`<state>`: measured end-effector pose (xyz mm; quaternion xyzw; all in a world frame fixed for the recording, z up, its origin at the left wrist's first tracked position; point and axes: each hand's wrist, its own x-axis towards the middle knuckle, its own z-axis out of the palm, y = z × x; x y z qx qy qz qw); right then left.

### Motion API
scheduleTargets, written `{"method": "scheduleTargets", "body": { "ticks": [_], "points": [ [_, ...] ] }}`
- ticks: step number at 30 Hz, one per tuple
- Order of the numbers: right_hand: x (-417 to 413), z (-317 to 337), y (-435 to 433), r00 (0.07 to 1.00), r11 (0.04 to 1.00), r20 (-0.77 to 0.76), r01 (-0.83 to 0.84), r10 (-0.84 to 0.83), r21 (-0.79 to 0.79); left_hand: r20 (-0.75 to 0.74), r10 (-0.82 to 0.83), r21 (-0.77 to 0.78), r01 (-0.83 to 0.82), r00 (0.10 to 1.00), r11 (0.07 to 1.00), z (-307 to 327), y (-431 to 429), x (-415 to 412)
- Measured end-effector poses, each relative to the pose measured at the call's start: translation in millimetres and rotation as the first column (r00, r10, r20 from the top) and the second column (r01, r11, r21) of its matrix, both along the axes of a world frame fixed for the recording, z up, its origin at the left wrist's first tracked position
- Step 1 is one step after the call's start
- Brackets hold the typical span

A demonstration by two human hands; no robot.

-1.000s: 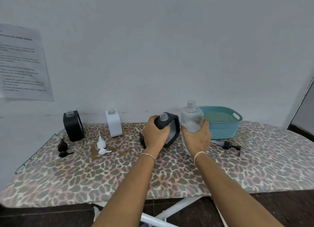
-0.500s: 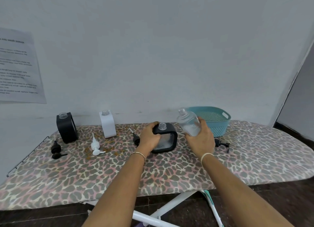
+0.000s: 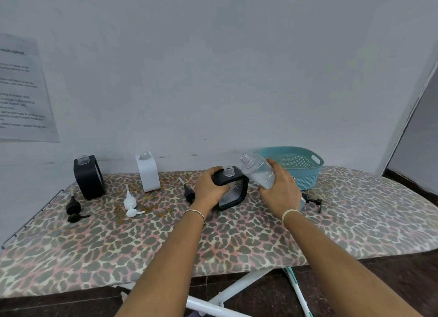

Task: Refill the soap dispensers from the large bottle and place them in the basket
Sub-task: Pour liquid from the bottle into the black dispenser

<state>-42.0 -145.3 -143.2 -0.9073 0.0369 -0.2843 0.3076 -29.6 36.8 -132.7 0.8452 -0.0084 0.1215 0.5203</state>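
Observation:
My left hand grips a black square soap dispenser standing on the ironing board, its clear neck open at the top. My right hand holds the large clear bottle, tilted left so its open mouth points up and left above the dispenser's neck. A second black dispenser and a white dispenser stand uncapped at the back left. The teal basket sits behind my right hand.
Loose pump heads lie on the leopard-print board: a black one at the left, a white one, another black one by my left hand, and one right of my right hand. A paper sheet hangs on the wall.
The right hand has tipped the large bottle from upright to leaning left over the black dispenser. The left hand keeps its hold on that dispenser.

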Motion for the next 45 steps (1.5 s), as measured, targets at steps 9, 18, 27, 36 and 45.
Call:
{"method": "scheduleTargets", "body": {
  "ticks": [9,18,27,36,45],
  "points": [
    [9,10,-4,0.999,0.996,-0.035,-0.009,0.006,-0.086,0.020,-0.001,0.071,0.000,1.000,0.997,-7,3,6],
    [16,16,-6,0.997,0.976,-0.083,-0.020,0.002,-0.219,0.034,0.009,0.066,-0.011,0.999,0.998,-9,2,6],
    [16,28,-10,0.995,0.949,-0.103,-0.047,0.016,-0.310,0.024,0.019,0.095,-0.021,1.000,0.995,-11,1,7],
    [16,36,-10,0.996,0.915,-0.093,-0.050,0.014,-0.401,-0.012,0.022,0.082,-0.021,1.000,0.996,-11,1,9],
    [16,44,-8,0.996,0.881,-0.088,-0.059,0.019,-0.469,-0.019,0.017,0.085,-0.016,1.000,0.996,-9,2,9]
  ]
}}
